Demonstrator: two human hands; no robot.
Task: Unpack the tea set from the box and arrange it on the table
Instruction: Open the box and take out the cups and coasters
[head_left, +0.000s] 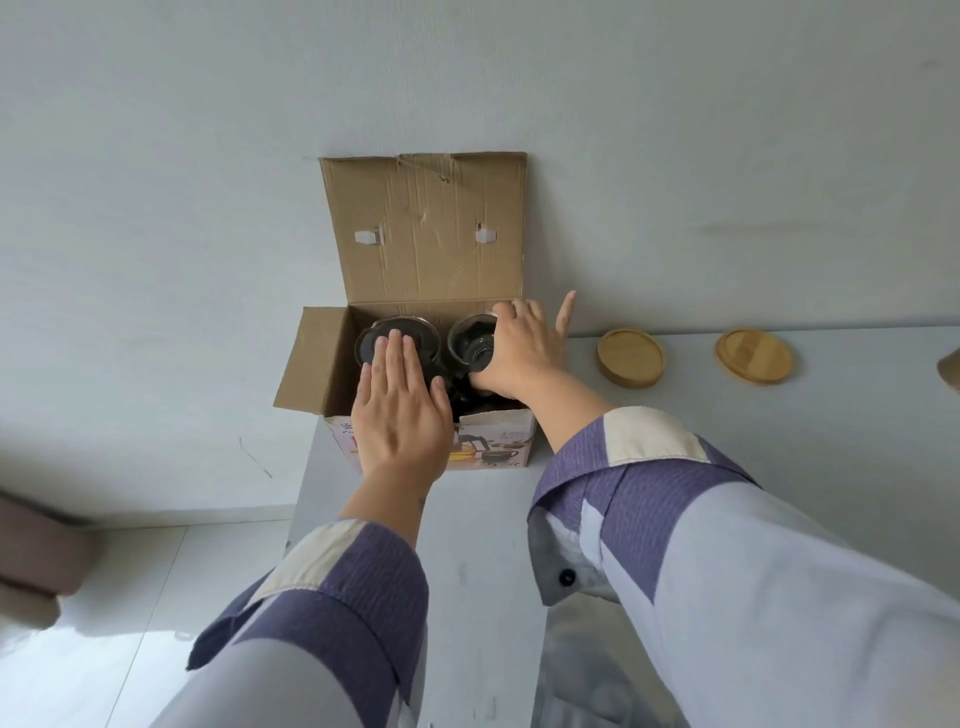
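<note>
An open cardboard box (311, 364) stands at the table's far left corner, its lid flap leaning on the wall. Inside sit a glass teapot (384, 332) with a dark lid on the left and a glass cup (467, 340) on the right. My left hand (400, 410) lies flat, fingers together, on top of the teapot. My right hand (524, 348) wraps around the glass cup at the box's right side, index finger pointing up. Two round wooden coasters (630, 357) (753, 355) lie on the table to the right of the box.
The grey table (467, 545) runs from the box toward me and off to the right along a white wall. The table's left edge drops to a pale tiled floor (130, 597). A brownish object (36, 551) sits at the far left, and another object shows at the right edge (950, 369).
</note>
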